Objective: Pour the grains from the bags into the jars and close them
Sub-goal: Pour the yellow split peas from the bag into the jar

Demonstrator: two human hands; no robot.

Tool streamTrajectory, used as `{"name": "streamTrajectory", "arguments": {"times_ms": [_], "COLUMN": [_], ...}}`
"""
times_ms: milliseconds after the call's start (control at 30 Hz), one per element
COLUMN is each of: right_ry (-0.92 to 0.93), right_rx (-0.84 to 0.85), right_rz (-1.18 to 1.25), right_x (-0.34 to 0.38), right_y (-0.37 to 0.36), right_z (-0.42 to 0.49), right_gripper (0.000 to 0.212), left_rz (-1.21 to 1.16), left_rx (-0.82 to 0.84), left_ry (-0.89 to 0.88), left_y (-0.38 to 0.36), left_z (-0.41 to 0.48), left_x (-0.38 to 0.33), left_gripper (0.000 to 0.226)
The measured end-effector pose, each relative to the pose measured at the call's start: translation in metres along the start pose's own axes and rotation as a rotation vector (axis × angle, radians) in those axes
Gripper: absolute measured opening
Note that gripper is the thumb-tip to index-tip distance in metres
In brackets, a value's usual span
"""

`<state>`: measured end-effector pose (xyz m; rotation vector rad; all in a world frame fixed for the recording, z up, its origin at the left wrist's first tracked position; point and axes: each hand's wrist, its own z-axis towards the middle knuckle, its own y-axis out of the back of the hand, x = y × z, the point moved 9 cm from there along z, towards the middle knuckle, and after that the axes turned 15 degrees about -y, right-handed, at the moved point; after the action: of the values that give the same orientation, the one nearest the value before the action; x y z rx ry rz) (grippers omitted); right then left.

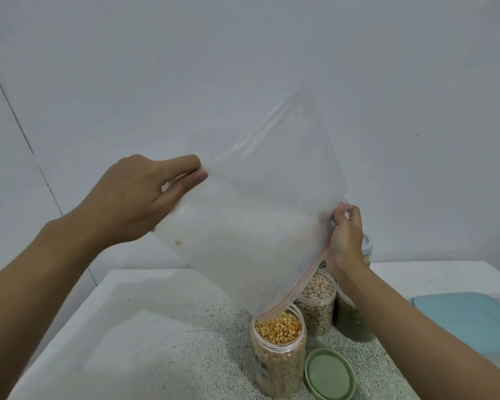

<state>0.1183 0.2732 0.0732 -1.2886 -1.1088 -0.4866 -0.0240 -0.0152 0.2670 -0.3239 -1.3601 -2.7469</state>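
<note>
Left hand [133,197] pinches the upturned clear bag [260,215] at 9 o'clock, right hand [345,241] grips its zip edge at 3; mouth over corn jar [277,347], green lid [329,373] beside

Left hand [133,197] pinches high, right hand [345,241] grips lower (arms outstretched).

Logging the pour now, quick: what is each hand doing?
Left hand: closed, pinching the bag's bottom corner.
Right hand: closed, gripping the bag's zip edge above the corn jar.
</note>
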Motion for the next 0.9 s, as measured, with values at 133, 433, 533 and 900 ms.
{"name": "streamTrajectory", "arguments": {"times_ms": [133, 433, 533, 900], "right_ry": [-0.001, -0.002, -0.001, 0.017], "right_rx": [-0.014, -0.04, -0.033, -0.03], "right_rz": [-0.005, 0.011, -0.005, -0.041], "right_x": [-0.001, -0.004, -0.003, 0.001], "right_y": [0.001, 0.007, 0.007, 0.011], "right_z": [-0.002, 0.001, 0.0, -0.003], "right_gripper": [0.018, 0.02, 0.021, 0.021], "left_rz": [-0.211, -0.382, -0.382, -0.402], "left_rx": [-0.08, -0.049, -0.096, -0.167], "left_ry": [0.039, 0.037, 0.041, 0.036], "left_y": [-0.004, -0.004, 0.002, -0.013], "left_z": [0.0, 0.005, 0.004, -0.006], "left_x": [-0.001, -0.011, -0.01, -0.01], "left_gripper": [0.035, 0.033, 0.029, 0.031]}}
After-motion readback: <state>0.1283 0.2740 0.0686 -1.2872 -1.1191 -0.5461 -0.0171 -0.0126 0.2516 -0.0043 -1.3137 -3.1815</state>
